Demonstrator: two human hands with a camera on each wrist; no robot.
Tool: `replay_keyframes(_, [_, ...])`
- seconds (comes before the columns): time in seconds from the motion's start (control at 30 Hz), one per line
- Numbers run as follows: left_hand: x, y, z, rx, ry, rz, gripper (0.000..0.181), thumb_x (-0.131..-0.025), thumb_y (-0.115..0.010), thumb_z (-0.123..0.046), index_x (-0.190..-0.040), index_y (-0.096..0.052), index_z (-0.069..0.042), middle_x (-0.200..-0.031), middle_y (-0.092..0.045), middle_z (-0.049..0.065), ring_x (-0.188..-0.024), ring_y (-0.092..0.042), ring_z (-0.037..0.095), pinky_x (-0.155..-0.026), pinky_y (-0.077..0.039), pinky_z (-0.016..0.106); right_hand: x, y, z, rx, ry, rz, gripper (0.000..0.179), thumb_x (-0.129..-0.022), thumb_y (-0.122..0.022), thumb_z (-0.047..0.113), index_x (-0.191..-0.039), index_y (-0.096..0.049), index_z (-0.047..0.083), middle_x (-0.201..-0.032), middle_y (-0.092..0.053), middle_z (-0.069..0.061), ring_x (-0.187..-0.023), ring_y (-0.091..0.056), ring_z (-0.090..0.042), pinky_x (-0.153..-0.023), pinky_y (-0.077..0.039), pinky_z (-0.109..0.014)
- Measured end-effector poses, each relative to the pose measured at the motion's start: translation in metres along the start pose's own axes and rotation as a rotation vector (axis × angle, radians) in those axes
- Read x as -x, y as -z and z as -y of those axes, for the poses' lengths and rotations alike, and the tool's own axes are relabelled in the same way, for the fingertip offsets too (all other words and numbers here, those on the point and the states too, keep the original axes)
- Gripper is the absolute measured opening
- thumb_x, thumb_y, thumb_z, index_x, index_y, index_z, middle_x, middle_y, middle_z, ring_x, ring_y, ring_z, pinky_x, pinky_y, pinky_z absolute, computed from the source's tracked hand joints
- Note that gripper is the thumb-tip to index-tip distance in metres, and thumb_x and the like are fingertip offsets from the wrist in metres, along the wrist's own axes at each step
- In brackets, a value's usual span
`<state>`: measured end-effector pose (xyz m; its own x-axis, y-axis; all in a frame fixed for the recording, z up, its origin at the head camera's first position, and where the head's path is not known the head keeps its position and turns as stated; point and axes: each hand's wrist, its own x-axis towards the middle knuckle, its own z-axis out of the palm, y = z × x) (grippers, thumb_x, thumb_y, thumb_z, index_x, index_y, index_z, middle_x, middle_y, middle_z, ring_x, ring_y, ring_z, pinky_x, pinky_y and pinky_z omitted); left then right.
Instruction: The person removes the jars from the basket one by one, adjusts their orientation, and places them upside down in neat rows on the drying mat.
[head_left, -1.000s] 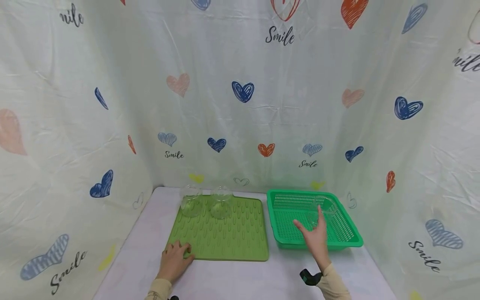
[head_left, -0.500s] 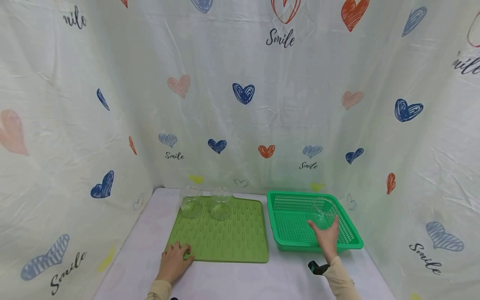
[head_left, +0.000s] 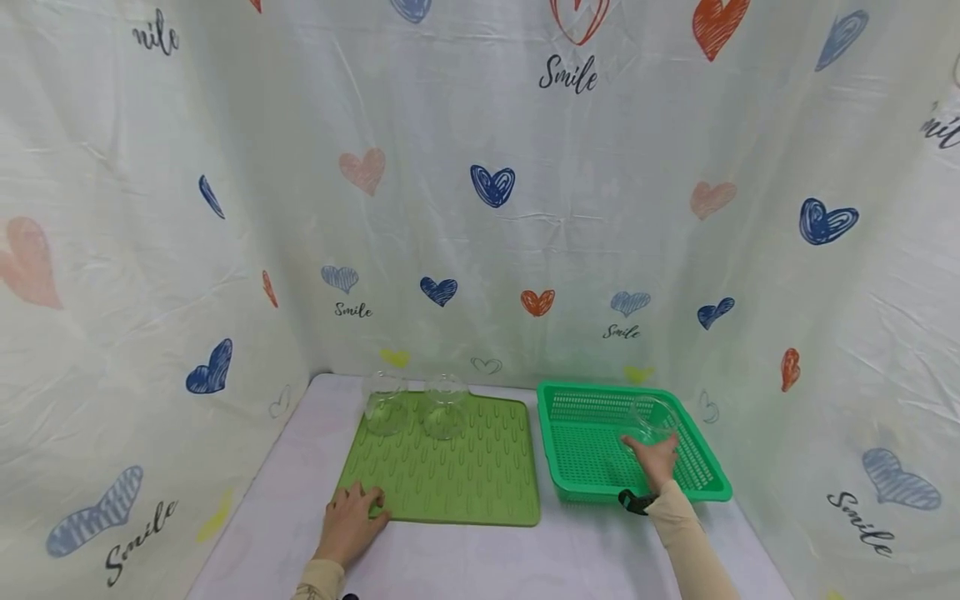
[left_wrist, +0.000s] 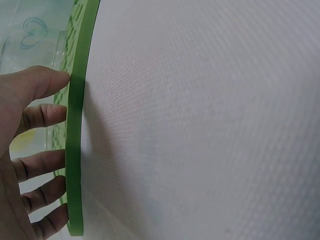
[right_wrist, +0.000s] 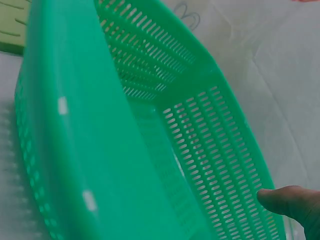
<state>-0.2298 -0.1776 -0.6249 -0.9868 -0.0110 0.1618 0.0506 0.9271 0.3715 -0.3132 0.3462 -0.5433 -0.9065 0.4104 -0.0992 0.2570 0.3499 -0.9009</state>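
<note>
My left hand [head_left: 348, 525] rests on the near left corner of a green ridged mat [head_left: 465, 492]. The left wrist view shows its fingertips on the edge of the mat. At the right, my right hand [head_left: 657, 463] reaches into a green plastic basket [head_left: 566, 492], with thumb and fingers round the near side of a clear glass [head_left: 651, 413]. The glass is in the right part of the basket. Only the thumb [right_wrist: 285, 200] shows plainly in the right wrist view. Two more clear glasses, a left one [head_left: 386, 410] and a right one [head_left: 446, 410], stand at the back of the mat.
A white cloth [head_left: 442, 567] covers the table. A curtain [head_left: 495, 250] printed with hearts and words hangs behind and at both sides. The basket stands right of the mat, its near rim below my right wrist.
My right hand has moved right to the glass in the basket, its wrist has dropped toward the rim, and its fingers have closed round the glass. The left hand stays on the mat.
</note>
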Motion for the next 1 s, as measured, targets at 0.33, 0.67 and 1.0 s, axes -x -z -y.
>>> replay_keyframes(0.33, [-0.001, 0.0, 0.0, -0.001, 0.001, 0.003, 0.022, -0.079, -0.076, -0.037, -0.085, -0.061, -0.023, -0.088, -0.047, 0.005, -0.086, -0.047, 0.029, -0.076, -0.046, 0.055, -0.024, 0.002, 0.001, -0.024, -0.054, -0.042, 0.108, -0.089, -0.065, 0.029, -0.147, 0.02, -0.005, -0.15, 0.007, -0.042, -0.138, -0.004, -0.059, -0.112, -0.02, -0.067])
replay_keyframes(0.67, [-0.003, -0.002, 0.0, 0.007, 0.016, 0.012, 0.022, -0.078, -0.077, -0.038, -0.084, -0.061, -0.023, -0.087, -0.046, 0.004, -0.085, -0.046, 0.028, -0.077, -0.046, 0.056, -0.052, 0.012, -0.003, -0.019, -0.038, -0.074, 0.104, -0.089, -0.066, 0.026, -0.148, 0.015, -0.002, -0.15, 0.001, -0.041, -0.137, -0.009, -0.059, -0.109, -0.023, -0.069])
replay_keyframes(1.0, [-0.001, -0.003, 0.002, 0.015, 0.012, 0.004, 0.022, -0.078, -0.076, -0.039, -0.085, -0.062, -0.024, -0.088, -0.047, 0.003, -0.087, -0.047, 0.028, -0.076, -0.047, 0.055, -0.057, 0.008, -0.021, -0.104, -0.007, -0.017, 0.114, -0.088, -0.069, 0.025, -0.147, 0.027, 0.004, -0.154, 0.014, -0.033, -0.141, -0.002, -0.056, -0.113, -0.018, -0.067])
